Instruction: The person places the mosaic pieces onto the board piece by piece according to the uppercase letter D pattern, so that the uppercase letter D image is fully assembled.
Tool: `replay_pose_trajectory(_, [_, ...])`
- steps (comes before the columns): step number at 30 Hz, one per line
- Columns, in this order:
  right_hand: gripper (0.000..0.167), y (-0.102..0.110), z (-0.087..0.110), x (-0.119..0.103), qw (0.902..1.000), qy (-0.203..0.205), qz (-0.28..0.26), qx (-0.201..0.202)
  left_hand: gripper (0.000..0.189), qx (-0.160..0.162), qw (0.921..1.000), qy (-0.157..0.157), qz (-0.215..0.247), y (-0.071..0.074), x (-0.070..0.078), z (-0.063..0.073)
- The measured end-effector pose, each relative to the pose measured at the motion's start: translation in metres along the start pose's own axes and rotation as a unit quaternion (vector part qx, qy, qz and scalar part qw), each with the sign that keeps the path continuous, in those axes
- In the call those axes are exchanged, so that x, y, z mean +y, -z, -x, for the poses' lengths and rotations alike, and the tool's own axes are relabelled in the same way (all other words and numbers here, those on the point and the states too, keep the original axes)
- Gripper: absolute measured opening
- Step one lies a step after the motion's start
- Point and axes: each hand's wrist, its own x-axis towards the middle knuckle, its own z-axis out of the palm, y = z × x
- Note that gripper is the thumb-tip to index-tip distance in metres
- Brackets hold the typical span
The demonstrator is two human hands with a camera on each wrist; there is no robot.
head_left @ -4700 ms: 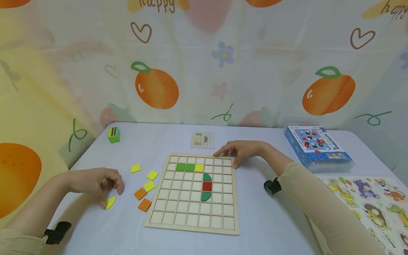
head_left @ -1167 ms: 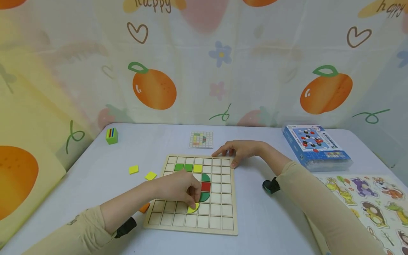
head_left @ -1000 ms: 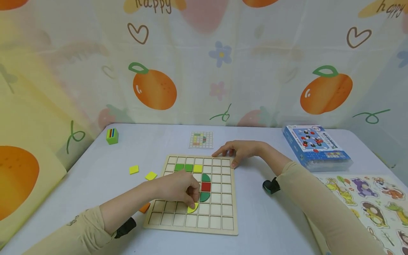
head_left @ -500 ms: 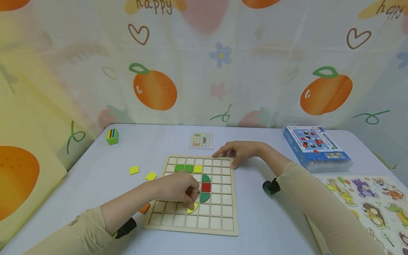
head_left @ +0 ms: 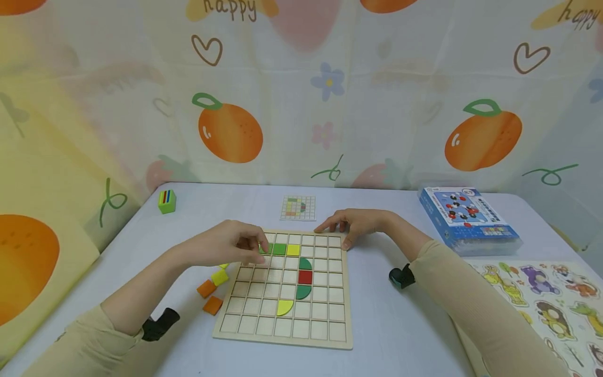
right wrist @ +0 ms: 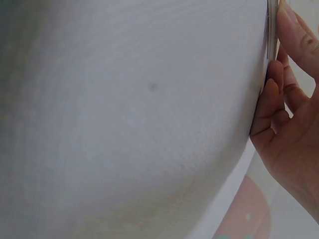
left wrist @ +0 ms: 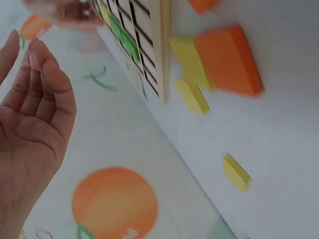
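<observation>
My left hand (head_left: 231, 243) hovers over the upper left of the wooden grid board (head_left: 327, 314), fingers loosely bent and holding nothing. In the left wrist view its palm (left wrist: 35, 124) is bare. My right hand (head_left: 358, 225) grips the board's far right corner, thumb on the side edge and fingers at the far edge. On the board lie two light green squares (head_left: 279, 249), a yellow square (head_left: 293, 250), two dark green quarter-circles (head_left: 303, 291), a red square (head_left: 305, 277) and a yellow quarter-circle (head_left: 285, 307).
Left of the board lie orange squares (head_left: 213, 305) and yellow squares (head_left: 219, 277); my left arm hides part of this area. Behind it are a pattern card (head_left: 298, 208) and a green block (head_left: 167, 201). A blue box (head_left: 471, 220) and sticker sheet (head_left: 546, 298) stand at right.
The yellow quarter-circle was carried from the table left of the board into a lower cell and let go. My left hand has since moved up and left. The right hand stays put.
</observation>
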Motion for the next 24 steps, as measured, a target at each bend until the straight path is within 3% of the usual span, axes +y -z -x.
replay_pose_trajectory(4, [0.073,0.0,0.0,0.001,1.0,0.0,-0.002,0.0,0.015,0.006,0.9996,0.025,0.011,0.018,-0.016,0.014])
replay_pose_trajectory(9, [0.072,0.0,0.0,0.002,1.0,-0.001,-0.001,0.0,0.019,-0.012,0.9989,0.037,0.027,0.032,-0.041,0.031])
replay_pose_trajectory(14, [0.073,-0.001,0.0,0.003,1.0,-0.005,-0.005,0.003,0.014,-0.077,0.9954,0.028,0.05,0.039,-0.066,0.043])
replay_pose_trajectory(18, [0.072,-0.001,0.001,0.001,1.0,-0.004,-0.005,0.004,0.023,-0.139,0.9858,0.024,0.09,0.042,-0.081,0.049])
replay_pose_trajectory(24, [0.072,0.0,0.001,0.0,1.0,0.001,0.0,0.004,0.036,-0.164,0.9791,0.044,0.111,0.04,-0.091,0.053])
